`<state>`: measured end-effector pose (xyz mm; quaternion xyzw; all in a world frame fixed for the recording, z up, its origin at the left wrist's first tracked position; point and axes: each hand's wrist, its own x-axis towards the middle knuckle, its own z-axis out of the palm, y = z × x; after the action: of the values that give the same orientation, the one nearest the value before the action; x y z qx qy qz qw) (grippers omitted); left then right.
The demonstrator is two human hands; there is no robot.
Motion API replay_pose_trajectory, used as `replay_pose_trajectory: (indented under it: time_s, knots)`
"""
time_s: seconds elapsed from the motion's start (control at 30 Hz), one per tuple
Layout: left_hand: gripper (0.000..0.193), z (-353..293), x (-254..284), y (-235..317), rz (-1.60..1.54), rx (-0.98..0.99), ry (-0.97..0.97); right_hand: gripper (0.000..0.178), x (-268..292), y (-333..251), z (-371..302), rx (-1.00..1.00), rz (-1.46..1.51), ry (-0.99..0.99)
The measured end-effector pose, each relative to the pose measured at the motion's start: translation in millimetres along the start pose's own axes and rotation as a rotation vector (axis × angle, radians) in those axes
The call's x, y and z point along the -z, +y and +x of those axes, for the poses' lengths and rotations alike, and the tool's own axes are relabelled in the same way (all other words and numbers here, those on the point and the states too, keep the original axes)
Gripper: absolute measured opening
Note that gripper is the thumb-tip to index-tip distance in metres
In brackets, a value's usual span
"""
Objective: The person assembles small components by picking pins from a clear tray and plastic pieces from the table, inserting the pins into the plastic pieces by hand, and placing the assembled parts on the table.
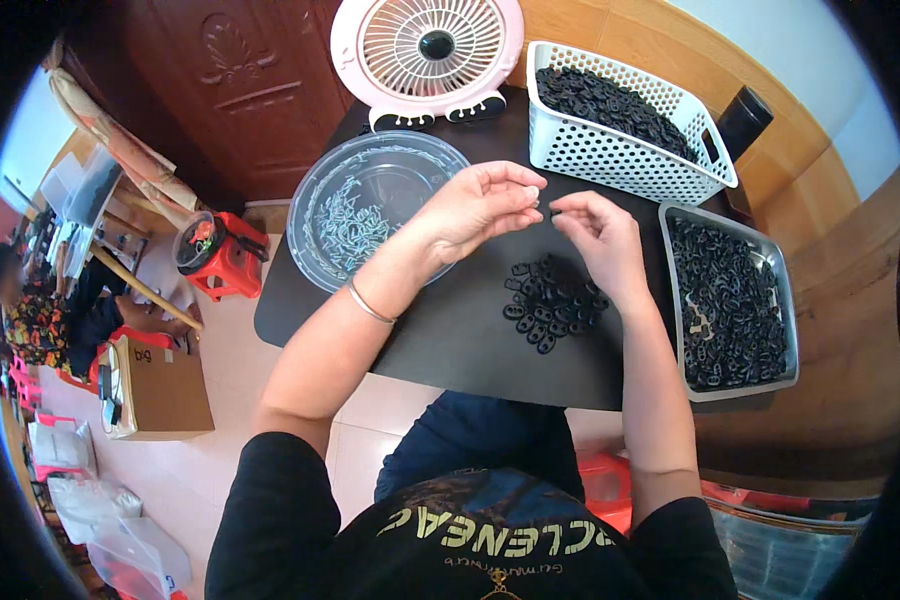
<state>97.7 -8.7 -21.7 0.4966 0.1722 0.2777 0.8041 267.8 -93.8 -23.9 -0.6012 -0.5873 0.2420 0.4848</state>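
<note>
Evidently, small-part handwork was in progress above a dark, flat-topped desk. The left hand had its fingers and thumb closed in a pinch, apparently on a small pale piece too small to identify. The right hand, just beside it, gripped a small dark piece between thumb and fingers. On the near side of the hands lay a loose pile of black oval links with holes. To the left stood a round, clear plastic tub containing slender silvery pieces; at far right, a white perforated plastic basket heaped with small black parts; at right, a grey metal tray of similar black pieces.

The step in hand was judged to be bringing the two held pieces together. The next move called for steady grips, careful alignment and light pressure.
</note>
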Motion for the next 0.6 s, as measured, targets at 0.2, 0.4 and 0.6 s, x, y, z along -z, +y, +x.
replay_pose_trajectory:
  time_s: [0.2,0.4,0.6]
  knots:
    - [0.022,-0.8,-2.8,-17.1,-0.174,0.019,0.107,0.015,-7.1,0.5,-4.0,0.022,0.311,0.046]
    - [0.023,0.5,-8.9,-19.4,-0.176,0.006,0.181,0.015,-11.9,3.7,-5.5,0.046,0.302,0.073]
    - [0.023,0.4,-10.0,-21.8,-0.187,-0.013,0.188,0.014,-14.7,6.9,-5.0,0.080,0.240,0.100]
